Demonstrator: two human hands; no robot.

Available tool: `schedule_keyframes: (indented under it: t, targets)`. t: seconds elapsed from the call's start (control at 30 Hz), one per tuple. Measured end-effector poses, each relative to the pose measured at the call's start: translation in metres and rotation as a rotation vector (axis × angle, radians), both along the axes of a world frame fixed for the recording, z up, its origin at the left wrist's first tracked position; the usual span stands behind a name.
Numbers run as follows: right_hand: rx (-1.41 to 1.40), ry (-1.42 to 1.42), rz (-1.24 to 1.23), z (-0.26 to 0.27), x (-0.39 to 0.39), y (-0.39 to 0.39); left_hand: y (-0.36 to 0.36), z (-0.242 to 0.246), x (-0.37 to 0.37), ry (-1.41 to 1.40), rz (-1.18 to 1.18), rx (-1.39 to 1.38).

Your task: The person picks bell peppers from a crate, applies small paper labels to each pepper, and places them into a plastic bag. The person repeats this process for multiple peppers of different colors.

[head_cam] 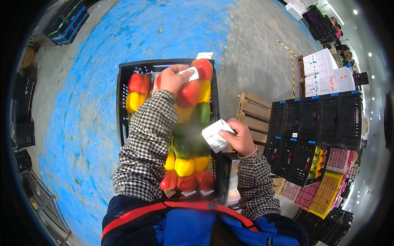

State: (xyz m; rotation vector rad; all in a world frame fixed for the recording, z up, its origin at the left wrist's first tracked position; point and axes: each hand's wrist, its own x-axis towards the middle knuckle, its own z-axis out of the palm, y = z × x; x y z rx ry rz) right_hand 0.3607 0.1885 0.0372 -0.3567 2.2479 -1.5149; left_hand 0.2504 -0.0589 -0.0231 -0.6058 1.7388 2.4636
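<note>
My left hand (174, 80) pinches a small white label (192, 74) between thumb and fingers, at the upper end of a pack of bell peppers. Whether the label touches the wrapping cannot be told. A red bell pepper (188, 93) shows just below that hand. My right hand (241, 138) grips a folded strip of white printed labels (217, 135) over the right rim of a black plastic crate (217, 110). Wrapped packs of red, yellow and green peppers fill the crate, a yellow pepper (184, 167) among them. My left sleeve covers some packs, and a blur hides the middle.
Another black crate (227, 181) stands close on the right. Beyond it are a wooden pallet (255, 110), stacked black crates (311, 120), a yellow crate (326, 193) and white foam boxes (323, 73). More black crates (67, 24) sit at far left on the blue-painted floor's side.
</note>
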Motion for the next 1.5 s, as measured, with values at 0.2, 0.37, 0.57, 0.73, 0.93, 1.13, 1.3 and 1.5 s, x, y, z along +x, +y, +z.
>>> schedule_keyframes:
  t: [0.2, 0.37, 0.57, 0.73, 0.93, 1.13, 1.3, 1.5]
  targets:
    - [-0.085, -0.066, 0.054, -0.008, 0.004, -0.002, 0.009, -0.004, 0.000, 0.038, 0.024, -0.002]
    - [-0.291, -0.237, -0.086, -0.006, 0.005, -0.013, 0.010, -0.021, 0.007, 0.127, -0.064, -0.050]
    - [-0.231, -0.079, -0.133, -0.011, -0.014, -0.038, 0.015, -0.002, 0.067, 0.465, 0.233, -0.938]
    - [-0.187, -0.108, -0.127, -0.019, -0.027, -0.062, 0.018, 0.024, 0.118, 0.346, -0.095, 0.082]
    - [-0.123, 0.002, 0.034, -0.018, -0.034, -0.081, 0.011, 0.024, 0.121, 0.202, -0.080, -0.085]
    - [0.038, -0.026, 0.027, -0.020, -0.038, -0.083, -0.021, -0.017, 0.100, 0.176, 0.112, -0.357]
    - [-0.038, -0.037, -0.165, -0.020, -0.033, -0.075, -0.073, -0.097, 0.021, -0.089, 0.090, -0.888]
    - [-0.102, -0.025, -0.242, -0.022, -0.030, -0.062, -0.052, -0.097, -0.012, -0.322, 0.116, -1.022]
